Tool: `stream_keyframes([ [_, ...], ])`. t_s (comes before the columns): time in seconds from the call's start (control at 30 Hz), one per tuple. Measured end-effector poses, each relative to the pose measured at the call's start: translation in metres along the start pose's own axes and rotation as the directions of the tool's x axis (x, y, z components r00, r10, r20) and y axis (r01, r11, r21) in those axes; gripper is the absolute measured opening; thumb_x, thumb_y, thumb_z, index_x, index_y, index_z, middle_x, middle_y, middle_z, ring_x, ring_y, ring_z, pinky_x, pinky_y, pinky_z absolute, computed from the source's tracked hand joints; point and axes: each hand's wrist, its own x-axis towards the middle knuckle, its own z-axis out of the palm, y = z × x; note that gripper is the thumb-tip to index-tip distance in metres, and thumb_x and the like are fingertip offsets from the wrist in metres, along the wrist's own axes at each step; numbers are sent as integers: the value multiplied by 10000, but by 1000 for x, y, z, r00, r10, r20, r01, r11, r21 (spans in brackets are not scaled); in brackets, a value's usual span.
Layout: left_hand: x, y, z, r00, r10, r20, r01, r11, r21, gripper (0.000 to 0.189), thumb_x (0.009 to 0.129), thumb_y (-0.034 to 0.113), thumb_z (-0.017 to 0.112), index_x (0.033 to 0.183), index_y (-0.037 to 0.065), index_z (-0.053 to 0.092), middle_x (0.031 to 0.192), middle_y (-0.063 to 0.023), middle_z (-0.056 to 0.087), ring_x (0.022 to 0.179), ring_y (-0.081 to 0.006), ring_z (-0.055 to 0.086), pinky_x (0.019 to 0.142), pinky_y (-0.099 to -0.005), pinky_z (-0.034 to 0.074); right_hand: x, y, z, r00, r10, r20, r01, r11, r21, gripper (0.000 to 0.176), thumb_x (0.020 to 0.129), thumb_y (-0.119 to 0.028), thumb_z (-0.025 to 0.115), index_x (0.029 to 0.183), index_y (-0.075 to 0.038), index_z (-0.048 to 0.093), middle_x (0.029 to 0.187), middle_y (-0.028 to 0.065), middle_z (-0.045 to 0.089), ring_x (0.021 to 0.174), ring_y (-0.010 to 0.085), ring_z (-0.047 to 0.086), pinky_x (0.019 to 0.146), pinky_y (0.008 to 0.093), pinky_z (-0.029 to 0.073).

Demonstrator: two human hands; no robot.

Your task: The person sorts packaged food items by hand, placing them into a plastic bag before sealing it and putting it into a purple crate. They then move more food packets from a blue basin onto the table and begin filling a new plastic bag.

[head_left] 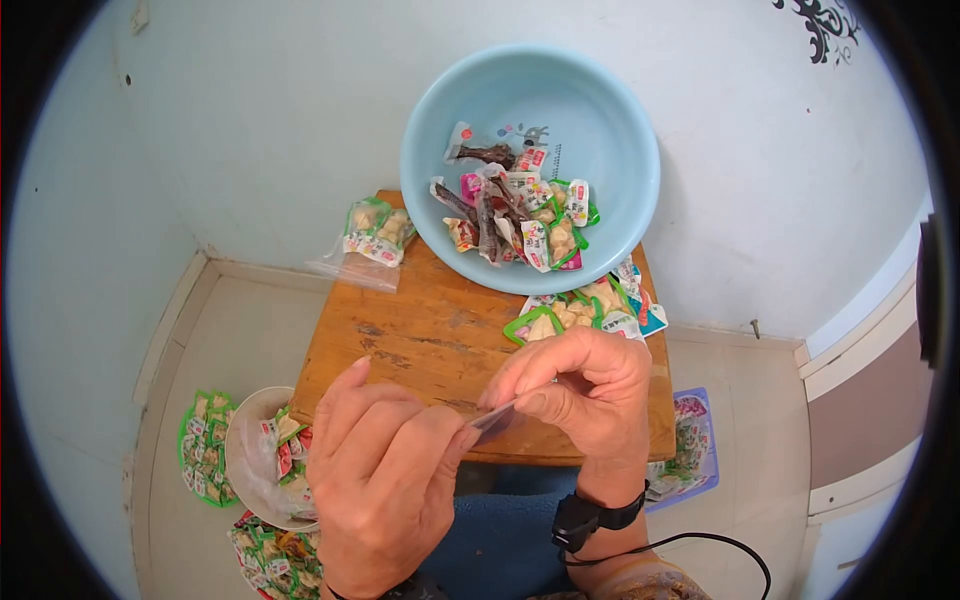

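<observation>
My left hand (380, 470) and my right hand (598, 390) are raised over the near edge of the wooden table, close together. Between them is a thin clear plastic bag (492, 418), seen almost edge-on. Fingers and thumb of each hand pinch it; most of it is hidden by the hands or too transparent to make out. Beyond my right hand lie several green-edged snack packets (580, 312). At the table's far left corner sits a filled clear zip bag (375, 235) with similar packets inside.
A large blue basin (632, 110) holding several vacuum-packed snacks stands at the back of the wooden table (400, 335). On the floor are a white bowl (238, 470), a green-rimmed container (186, 440) and more packets (275, 555) at left, a purple basket (712, 450) at right. A black cable (735, 543) trails from my right wrist.
</observation>
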Motion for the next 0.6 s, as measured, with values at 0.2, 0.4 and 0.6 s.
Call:
stream_keyframes([
  [0.2, -2, -7, 5, 996, 94, 2, -94, 995, 40, 239, 672, 70, 807, 863, 58, 664, 774, -58, 568, 775, -250, 606, 884, -479, 509, 4, -7, 4, 991, 58, 123, -45, 993, -108, 129, 823, -8, 749, 927, 50, 699, 856, 105, 727, 803, 137, 683, 711, 259, 543],
  [0.4, -3, -11, 5, 995, 100, -4, -99, 989, 107, 211, 692, 92, 797, 849, 67, 657, 778, -56, 570, 766, -254, 598, 912, -474, 492, 4, -3, 6, 994, 75, 75, -63, 987, -149, 69, 850, -20, 735, 852, 40, 701, 832, 96, 725, 743, 129, 669, 692, 253, 535],
  [0.6, -2, -26, -9, 999, 47, 0, -46, 987, 157, 157, 747, 106, 778, 822, 54, 651, 769, -57, 600, 758, -268, 598, 922, -487, 486, 6, 0, 1, 997, 33, -72, -46, 980, -194, 81, 868, -55, 738, 843, 15, 706, 772, 75, 718, 713, 96, 652, 679, 244, 528],
])
